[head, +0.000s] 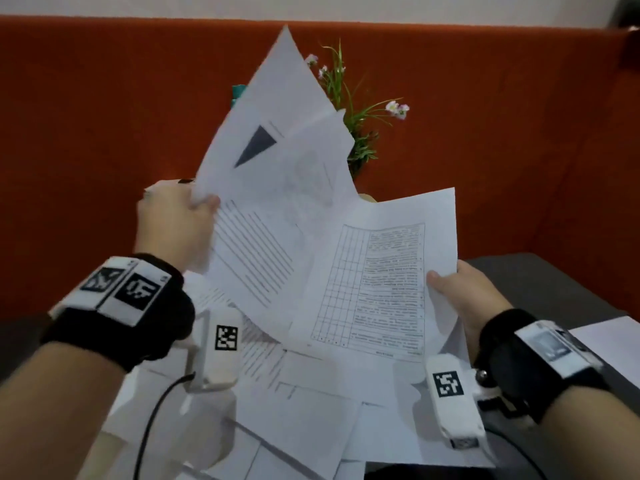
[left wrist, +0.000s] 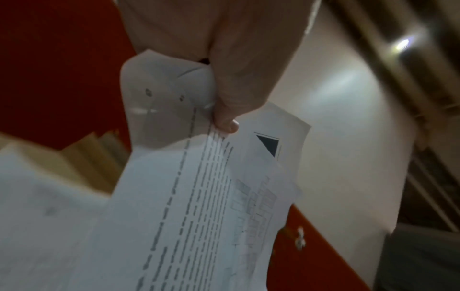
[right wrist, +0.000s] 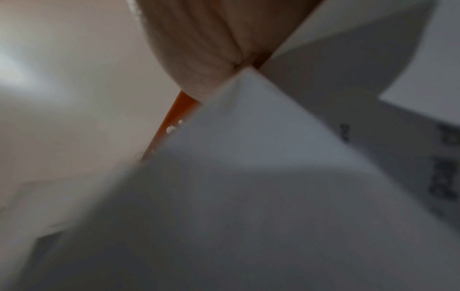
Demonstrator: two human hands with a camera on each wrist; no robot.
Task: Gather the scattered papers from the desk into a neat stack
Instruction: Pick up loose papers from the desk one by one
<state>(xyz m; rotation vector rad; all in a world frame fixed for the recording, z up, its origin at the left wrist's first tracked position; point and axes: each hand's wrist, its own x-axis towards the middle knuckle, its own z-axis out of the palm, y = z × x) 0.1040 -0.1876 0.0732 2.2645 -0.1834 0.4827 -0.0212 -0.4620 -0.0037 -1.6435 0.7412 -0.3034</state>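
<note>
The left hand [head: 173, 220] pinches a fanned sheaf of thin printed sheets [head: 266, 188], raised above the loose papers [head: 311, 403] lying on the counter. One sheet bears a dark triangle [head: 256, 145]. The right hand [head: 464, 292], right of the sheaf, grips a table-printed sheet [head: 377, 282]. A flowering plant [head: 360, 112] stands behind.

Dim indoor light; both wrist views motion-blurred, the right one badly.

Orange partition [head: 104, 116] across the back, below a white wall [head: 311, 5]. Flowering green plant [head: 360, 109] standing before it. Teal object [head: 237, 93] just left, mostly hidden.
</note>
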